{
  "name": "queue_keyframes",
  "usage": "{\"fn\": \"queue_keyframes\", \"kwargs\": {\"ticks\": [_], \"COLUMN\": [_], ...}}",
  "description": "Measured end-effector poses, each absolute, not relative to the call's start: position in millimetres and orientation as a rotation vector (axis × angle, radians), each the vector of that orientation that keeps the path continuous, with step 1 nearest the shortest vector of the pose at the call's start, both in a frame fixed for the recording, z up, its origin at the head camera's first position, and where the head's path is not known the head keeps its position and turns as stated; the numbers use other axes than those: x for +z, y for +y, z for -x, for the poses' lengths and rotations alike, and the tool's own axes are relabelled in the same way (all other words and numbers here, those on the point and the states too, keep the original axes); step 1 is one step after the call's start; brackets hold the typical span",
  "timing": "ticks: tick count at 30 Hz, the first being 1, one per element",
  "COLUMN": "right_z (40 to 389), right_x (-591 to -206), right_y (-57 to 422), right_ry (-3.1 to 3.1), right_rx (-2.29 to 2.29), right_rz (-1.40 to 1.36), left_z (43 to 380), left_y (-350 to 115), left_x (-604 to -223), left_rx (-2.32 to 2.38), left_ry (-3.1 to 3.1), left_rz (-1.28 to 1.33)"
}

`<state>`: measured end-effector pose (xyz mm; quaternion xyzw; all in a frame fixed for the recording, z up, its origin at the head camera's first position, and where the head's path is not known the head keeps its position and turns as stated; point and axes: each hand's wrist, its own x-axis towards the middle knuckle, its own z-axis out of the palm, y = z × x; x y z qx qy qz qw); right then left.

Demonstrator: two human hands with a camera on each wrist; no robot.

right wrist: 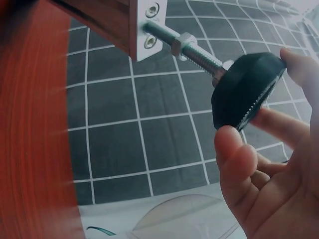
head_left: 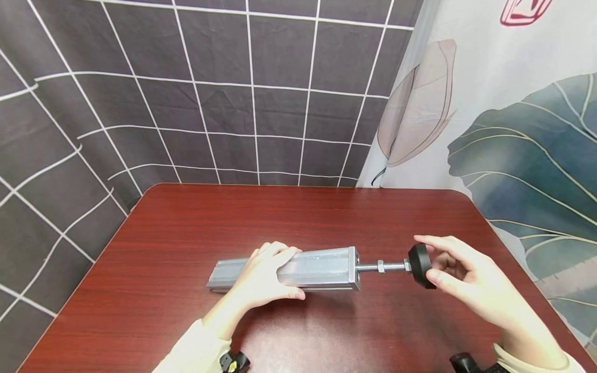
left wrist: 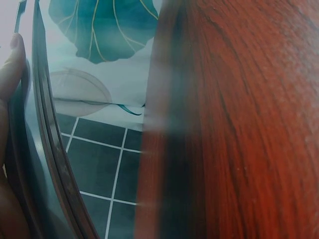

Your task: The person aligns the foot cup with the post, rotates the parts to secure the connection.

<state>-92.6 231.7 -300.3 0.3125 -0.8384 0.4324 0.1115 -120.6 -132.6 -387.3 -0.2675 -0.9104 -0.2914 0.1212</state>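
Note:
A silvery aluminium profile point(head_left: 322, 267) lies lengthwise across the table, with an end plate point(right wrist: 148, 31) held by screws. From that plate a threaded rod point(head_left: 394, 266) sticks out, carrying a hex nut point(right wrist: 183, 44) midway and a black levelling foot point(head_left: 421, 266) at its tip. My left hand point(head_left: 268, 274) grips the profile near its middle, thumb along the near side and fingers over the top. With thumb and fingertips at the rim, my right hand point(head_left: 471, 280) pinches the foot; its underside edge is ridged in the right wrist view. Whether the profile touches the table cannot be told.
The red-brown wooden table point(head_left: 196, 217) has rounded far corners. Behind it hangs a dark grey curtain point(head_left: 224, 103) with a white grid, and at the right a white curtain point(head_left: 471, 62) with leaf prints. A strapped device point(head_left: 235, 361) is at my left wrist.

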Motion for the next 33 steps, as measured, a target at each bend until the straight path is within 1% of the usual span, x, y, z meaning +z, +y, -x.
{"fn": "queue_keyframes", "kwargs": {"ticks": [2, 5, 12, 17, 20, 24, 30, 33], "right_z": [92, 92, 98, 99, 98, 97, 97, 95], "right_x": [-300, -297, -293, -295, -297, -298, -301, -301], "right_y": [232, 234, 243, 242, 243, 244, 243, 239], "right_ry": [-2.48, -2.493, -2.297, -2.24, -2.291, -2.391, -2.417, -2.479], "right_rx": [1.271, 1.245, 1.131, 1.212, 1.233, 1.159, 1.248, 1.252], "right_rz": [-0.884, -0.935, -1.294, -1.425, -1.391, -1.266, -1.168, -1.038], "left_z": [120, 120, 120, 121, 121, 122, 121, 121], "left_y": [-133, -133, -132, -132, -132, -132, -132, -132], "left_x": [-387, -386, -385, -386, -386, -386, -387, -388], "left_rx": [-0.855, -0.854, -0.834, -0.834, -0.842, -0.841, -0.838, -0.831], "left_ry": [-2.662, -2.668, -2.678, -2.679, -2.677, -2.676, -2.672, -2.67], "left_rz": [0.779, 0.778, 0.778, 0.778, 0.777, 0.775, 0.773, 0.771]}}
